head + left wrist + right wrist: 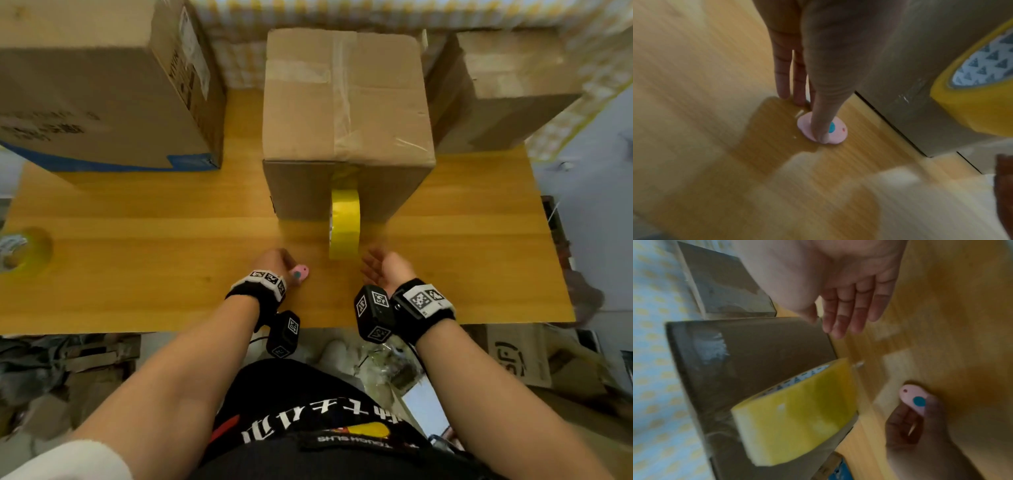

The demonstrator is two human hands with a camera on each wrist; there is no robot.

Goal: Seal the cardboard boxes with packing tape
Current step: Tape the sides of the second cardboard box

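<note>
Taping bench, L to R: the left hand pinches a pink cutter between thumb and fingers, low on the table. Just right of it, btwn the hands, the yellow tape roll sits against the near face of the middle box. Its strip appears to run up to the taped top seam. The right hand is released, fingers straight, palm turned inward, just beside the roll and gripping nothing.

Likely step: cutting the strip free of the roll. To do it well, the right hand should take the roll first and pull it slightly away from the box so the strip stays taut. The left hand should then bring the cutter across the strip close to the roll, blade away from the fingers. After that, smooth the loose end flat on the cardboard, w/o creases. A slack strip would prob. fold on itself.

Writing, L to R: the spare roll, well left of the left hand, shows no legible print. The left box, beyond that hand, has dark printed lines, a white label and a blue band, all too blurred to read. Both wristbands carry square b/w marker codes. The roll's core has grey triangles on white. The right box, beyond the right hand, shows no writing.
</note>
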